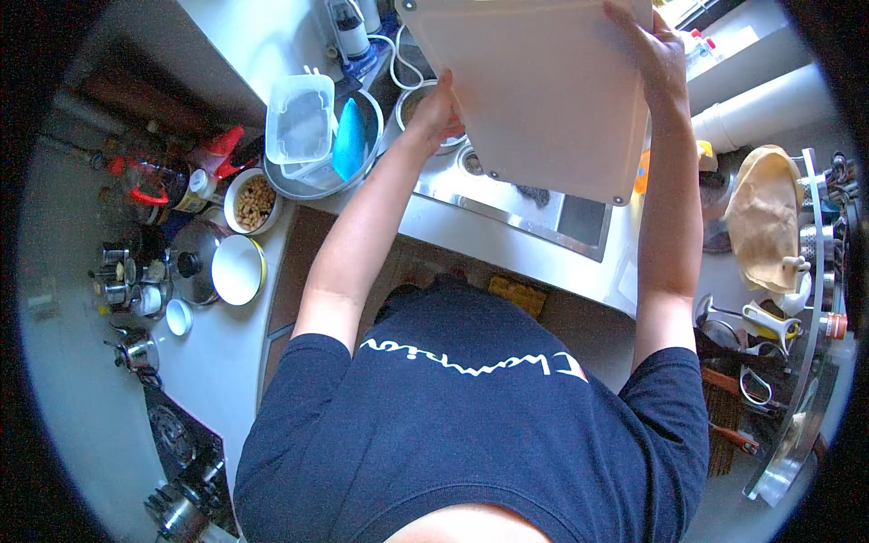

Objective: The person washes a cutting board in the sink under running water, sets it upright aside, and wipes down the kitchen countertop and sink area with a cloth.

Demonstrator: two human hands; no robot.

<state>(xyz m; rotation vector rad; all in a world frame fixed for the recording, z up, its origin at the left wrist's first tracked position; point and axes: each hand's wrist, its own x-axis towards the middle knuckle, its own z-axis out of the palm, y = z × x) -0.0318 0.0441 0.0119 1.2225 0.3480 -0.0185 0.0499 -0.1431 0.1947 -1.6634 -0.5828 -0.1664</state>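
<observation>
A large white cutting board [543, 100] with dark round dots near its corners is held up tilted above the sink [584, 226]. My left hand [436, 116] grips its left edge, with the thumb on the near face and the other fingers partly hidden. Higher up on the opposite side, my right hand [650, 45] is closed around the right edge. Behind my left hand, a round metal-rimmed bowl [407, 104] shows in part. Much of the sink is hidden by the board.
To the left, a grey basin [312, 190] holds clear plastic containers [300, 118] and a blue item [349, 140]. Beside it are a bowl of nuts or beans [253, 204] and a white bowl [239, 270]. Scissors [755, 385] and other utensils hang along a rail [819, 244] at right.
</observation>
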